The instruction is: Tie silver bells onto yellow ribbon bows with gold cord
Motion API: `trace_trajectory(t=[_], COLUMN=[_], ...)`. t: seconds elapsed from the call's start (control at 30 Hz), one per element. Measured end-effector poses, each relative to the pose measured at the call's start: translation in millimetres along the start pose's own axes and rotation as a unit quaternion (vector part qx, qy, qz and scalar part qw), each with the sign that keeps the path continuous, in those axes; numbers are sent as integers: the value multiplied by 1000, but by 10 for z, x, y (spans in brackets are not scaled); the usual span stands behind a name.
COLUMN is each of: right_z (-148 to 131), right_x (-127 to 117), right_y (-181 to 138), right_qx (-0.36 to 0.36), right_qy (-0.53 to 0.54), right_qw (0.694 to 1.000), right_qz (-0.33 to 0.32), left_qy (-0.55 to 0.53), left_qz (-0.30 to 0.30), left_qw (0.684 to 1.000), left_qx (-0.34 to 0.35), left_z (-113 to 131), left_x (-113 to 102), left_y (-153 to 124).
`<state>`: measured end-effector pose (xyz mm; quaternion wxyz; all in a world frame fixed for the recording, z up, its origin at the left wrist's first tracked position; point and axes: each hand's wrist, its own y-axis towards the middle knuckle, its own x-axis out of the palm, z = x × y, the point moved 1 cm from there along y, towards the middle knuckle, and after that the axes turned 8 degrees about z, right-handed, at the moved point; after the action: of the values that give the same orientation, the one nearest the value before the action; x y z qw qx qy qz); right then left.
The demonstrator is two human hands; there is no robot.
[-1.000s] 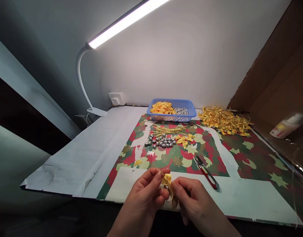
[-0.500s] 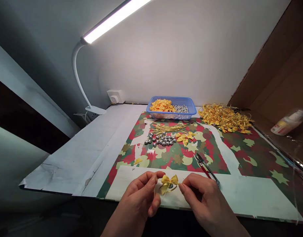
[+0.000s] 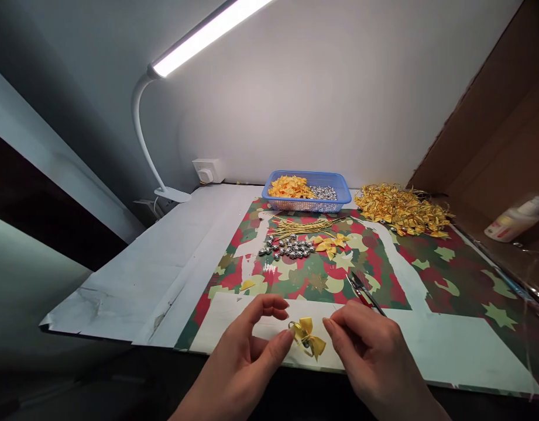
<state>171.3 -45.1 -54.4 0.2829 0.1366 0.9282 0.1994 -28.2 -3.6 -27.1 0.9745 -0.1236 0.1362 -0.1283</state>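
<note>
A small yellow ribbon bow [image 3: 319, 348] with a dark silver bell at its middle and a gold cord loop around it shows between my hands, over the white front strip of the table. My left hand [image 3: 256, 345] is open, its thumb and fingers spread, with the thumb tip beside the cord loop. Thumb and forefinger of my right hand [image 3: 370, 345] are pinched together just right of the bow. A fine line sticks up above that pinch, too thin to name. The right hand partly hides the dark-bladed thread snips [image 3: 361, 289] behind it.
Silver bells [image 3: 291, 248], gold cords [image 3: 302, 227] and several yellow bows [image 3: 330, 245] lie on the patterned sheet. Behind them stands a blue basket [image 3: 306, 204] of bows and bells. A pile of corded bows [image 3: 401, 210] lies right, near a white bottle [image 3: 515, 221]. A lamp [image 3: 140, 128] arches at left.
The left thumb and fingers have spread apart from their pinch. The bow has turned, tilting right and slightly down. The right hand stays pinched, shifted a little right.
</note>
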Motion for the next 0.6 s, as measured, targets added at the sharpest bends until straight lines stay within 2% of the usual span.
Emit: trace_trajectory(t=[0.1, 0.27, 0.43, 0.6], right_z=[-10, 11, 29, 14], right_x=[8, 12, -3, -15], right_y=[0, 4, 13, 20], right_qx=[-35, -83, -47, -66], right_qy=[6, 3, 2, 18], right_qw=[999, 996, 999, 998], right_qz=[12, 6, -4, -1], left_qy=[27, -105, -145, -145], left_qz=[-18, -104, -104, -90], left_qw=[999, 988, 982, 984], left_qx=[-7, -42, -56, -46], left_z=[-21, -48, -39, -19], left_x=[15, 88, 159, 197], left_y=[31, 151, 168, 147])
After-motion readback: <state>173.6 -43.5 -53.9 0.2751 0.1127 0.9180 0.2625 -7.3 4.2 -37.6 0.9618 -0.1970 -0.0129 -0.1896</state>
